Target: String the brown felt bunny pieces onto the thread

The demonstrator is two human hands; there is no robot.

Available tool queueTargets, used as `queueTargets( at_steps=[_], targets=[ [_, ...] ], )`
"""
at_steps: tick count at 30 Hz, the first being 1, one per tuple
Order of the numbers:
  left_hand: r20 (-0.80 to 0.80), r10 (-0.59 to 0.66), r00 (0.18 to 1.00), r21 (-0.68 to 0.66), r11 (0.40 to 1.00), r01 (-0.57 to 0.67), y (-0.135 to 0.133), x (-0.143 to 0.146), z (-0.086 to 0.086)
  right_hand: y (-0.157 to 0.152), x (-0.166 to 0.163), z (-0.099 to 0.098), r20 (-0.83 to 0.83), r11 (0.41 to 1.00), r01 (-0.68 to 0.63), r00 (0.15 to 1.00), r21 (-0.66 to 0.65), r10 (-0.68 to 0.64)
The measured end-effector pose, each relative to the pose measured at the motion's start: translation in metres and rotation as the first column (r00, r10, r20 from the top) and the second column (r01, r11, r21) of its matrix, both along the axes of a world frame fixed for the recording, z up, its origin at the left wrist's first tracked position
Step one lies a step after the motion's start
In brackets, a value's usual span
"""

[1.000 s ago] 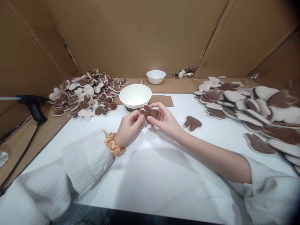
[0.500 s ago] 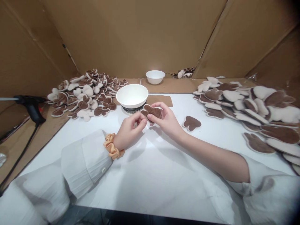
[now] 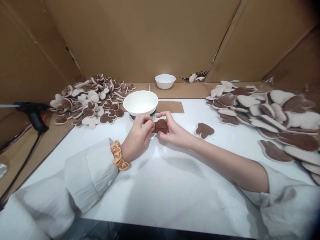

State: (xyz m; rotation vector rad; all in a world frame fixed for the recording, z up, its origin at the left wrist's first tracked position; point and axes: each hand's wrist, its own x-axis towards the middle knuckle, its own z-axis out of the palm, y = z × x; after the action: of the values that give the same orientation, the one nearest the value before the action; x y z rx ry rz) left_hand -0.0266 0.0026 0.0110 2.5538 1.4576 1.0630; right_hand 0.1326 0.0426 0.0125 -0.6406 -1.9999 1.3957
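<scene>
Between my two hands is a brown plush cutout (image 3: 161, 126) with a pale edge, held just above the white table in front of the large white bowl (image 3: 141, 102). My left hand (image 3: 140, 135) pinches its left end, and the fingers hide that part. Thumb and fingers of my right hand (image 3: 176, 132) grip the rounded right end. To the right of that hand, a brown cutout with a lobed shape (image 3: 204, 130) lies flat by itself on the table.
Heaped cutouts form a left pile (image 3: 90, 100) and a right pile (image 3: 270, 113). A black glue gun (image 3: 35, 115) stands at far left, its cable trailing forward. A smaller white bowl (image 3: 165, 81) sits at the back. Cardboard walls (image 3: 145, 36) enclose the table.
The held cutout has turned, its rounded end now towards my right hand and its lobes towards my left. Both hands have shifted slightly. The lone cutout stays put.
</scene>
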Motion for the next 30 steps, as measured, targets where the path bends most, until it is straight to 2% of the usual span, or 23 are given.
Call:
queueTargets(
  at_steps=[3, 6, 9, 12, 18, 23, 30],
  targets=[
    [0.075, -0.045, 0.996, -0.057, 0.997, 0.05, 0.0, 0.0, -0.001, -0.001, 0.001, 0.003, -0.049, 0.995, -0.09, 0.995, -0.052, 0.088],
    [0.127, -0.016, 0.992, -0.156, 0.987, 0.036, 0.001, 0.0, -0.003, -0.001, 0.003, 0.004, 0.022, 0.996, -0.082, 0.996, -0.021, 0.082],
    [0.139, 0.011, 0.99, -0.197, 0.98, 0.017, 0.003, -0.001, -0.005, 0.0, 0.007, 0.004, 0.166, 0.99, 0.002, 0.986, 0.144, -0.026],
    [0.149, -0.004, 0.989, -0.24, 0.97, 0.04, 0.005, -0.001, -0.006, 0.001, 0.011, 0.003, 0.255, 0.95, 0.066, 0.956, 0.307, -0.149],
    [0.111, -0.03, 0.993, -0.32, 0.945, 0.064, 0.008, 0.0, -0.009, 0.002, 0.014, -0.009, 0.199, 0.828, 0.156, 0.932, 0.539, -0.305],
    [0.069, -0.031, 0.997, -0.305, 0.951, 0.051, 0.01, 0.0, -0.011, 0.001, 0.012, -0.014, 0.21, 0.866, 0.125, 0.944, 0.484, -0.254],
    [0.022, -0.008, 1.0, -0.28, 0.96, 0.014, 0.009, -0.002, -0.011, 0.005, 0.015, -0.006, 0.311, 0.89, 0.016, 0.934, 0.455, -0.176]
  ],
)
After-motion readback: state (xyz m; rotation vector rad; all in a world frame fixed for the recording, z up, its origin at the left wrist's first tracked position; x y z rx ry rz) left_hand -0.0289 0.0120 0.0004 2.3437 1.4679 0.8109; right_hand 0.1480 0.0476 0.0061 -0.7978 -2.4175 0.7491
